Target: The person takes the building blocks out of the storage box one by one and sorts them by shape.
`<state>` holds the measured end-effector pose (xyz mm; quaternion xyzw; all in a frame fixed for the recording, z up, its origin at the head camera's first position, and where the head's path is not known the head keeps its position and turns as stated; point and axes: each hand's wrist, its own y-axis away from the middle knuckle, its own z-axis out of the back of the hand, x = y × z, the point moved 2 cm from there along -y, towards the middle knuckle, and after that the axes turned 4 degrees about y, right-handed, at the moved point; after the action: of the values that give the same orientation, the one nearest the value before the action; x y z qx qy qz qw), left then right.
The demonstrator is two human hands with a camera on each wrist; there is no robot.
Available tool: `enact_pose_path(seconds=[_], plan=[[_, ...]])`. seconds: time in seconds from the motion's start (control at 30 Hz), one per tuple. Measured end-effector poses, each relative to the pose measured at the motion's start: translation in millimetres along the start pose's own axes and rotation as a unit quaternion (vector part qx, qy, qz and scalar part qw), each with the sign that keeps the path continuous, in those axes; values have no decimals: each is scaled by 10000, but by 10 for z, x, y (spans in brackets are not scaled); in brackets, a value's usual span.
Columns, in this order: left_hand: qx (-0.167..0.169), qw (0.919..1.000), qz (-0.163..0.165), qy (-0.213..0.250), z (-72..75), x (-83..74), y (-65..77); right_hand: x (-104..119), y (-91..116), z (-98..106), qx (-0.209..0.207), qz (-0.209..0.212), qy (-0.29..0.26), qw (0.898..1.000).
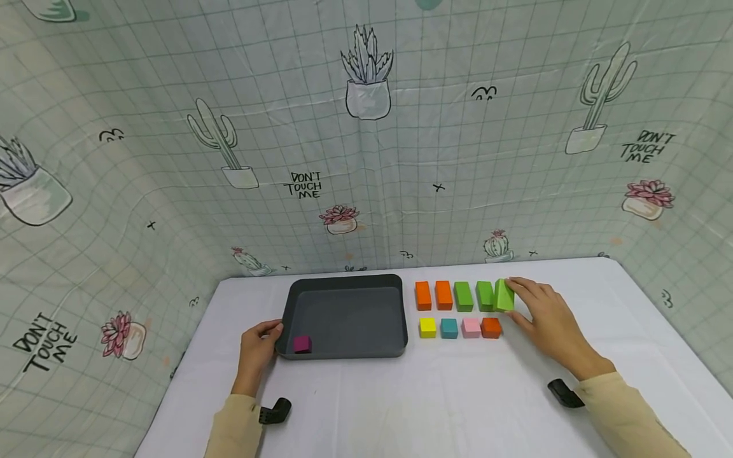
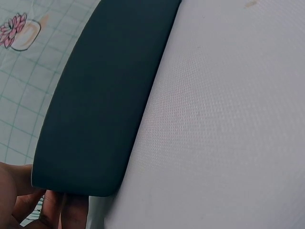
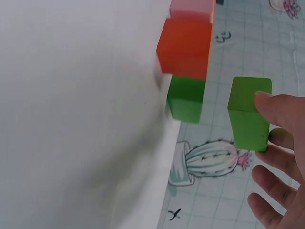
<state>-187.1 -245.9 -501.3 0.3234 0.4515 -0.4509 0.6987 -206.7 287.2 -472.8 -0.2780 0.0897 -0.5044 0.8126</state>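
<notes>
In the head view my right hand (image 1: 545,321) pinches a green rectangular block (image 1: 504,296) between thumb and fingertips. The right wrist view shows that held block (image 3: 249,114) raised off the white table, apart from a second green block (image 3: 187,98). Two more green blocks, one of them the left green block (image 1: 463,296), stand in the back row just left of it. My left hand (image 1: 259,348) grips the left edge of a dark grey tray (image 1: 343,353), thumb at the rim. A small purple cube (image 1: 302,345) lies inside the tray's front left corner.
Two orange blocks, including the left orange block (image 1: 422,296), stand beside the green ones. In front runs a row of cubes: yellow (image 1: 427,328), teal (image 1: 449,328), pink (image 1: 471,328) and red-orange (image 1: 490,328). A printed cloth (image 1: 401,152) hangs behind the table.
</notes>
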Motion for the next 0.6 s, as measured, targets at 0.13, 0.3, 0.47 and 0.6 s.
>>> enact_pose_path(seconds=[0.13,0.3,0.47,0.6], plan=[[3,10000,12,-45,-4,2,-4,-101,31,-11,-32,61,51,10000],[-13,10000,24,-10,-5,-1,-2,-194,57,-53,120,37,86,9999],[-89,10000,30,-10,-9,0,1,-240,66,-91,387,-16,67,9992],[-76,10000,56,-16,-15,7,-8,-270,63,-123,525,23,25,9986]])
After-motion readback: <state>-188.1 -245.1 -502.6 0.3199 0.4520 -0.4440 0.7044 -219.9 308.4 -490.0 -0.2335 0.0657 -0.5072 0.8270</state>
